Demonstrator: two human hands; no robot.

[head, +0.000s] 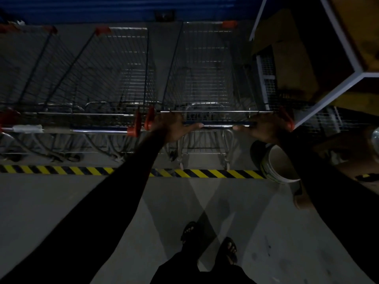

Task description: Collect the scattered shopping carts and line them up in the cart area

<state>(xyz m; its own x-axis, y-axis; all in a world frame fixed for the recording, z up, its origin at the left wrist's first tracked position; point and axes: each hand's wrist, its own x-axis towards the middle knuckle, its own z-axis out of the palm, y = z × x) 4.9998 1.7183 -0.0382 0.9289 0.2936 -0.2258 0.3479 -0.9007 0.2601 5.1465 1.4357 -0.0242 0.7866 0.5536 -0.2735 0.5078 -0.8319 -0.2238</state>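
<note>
Your left hand (174, 128) grips the handle bar (217, 125) of the shopping cart (205, 78) at centre frame, thumb stretched along the bar; your right hand (264, 128) grips the same bar near its red end cap (287, 119). That cart stands beyond the yellow-black floor stripe (205, 173), its wire basket facing the blue wall (123, 7). Just left, a second cart (123, 78) stands parallel, with more at the left edge. A white bucket (281, 162) sits below your right wrist. Dim light.
</note>
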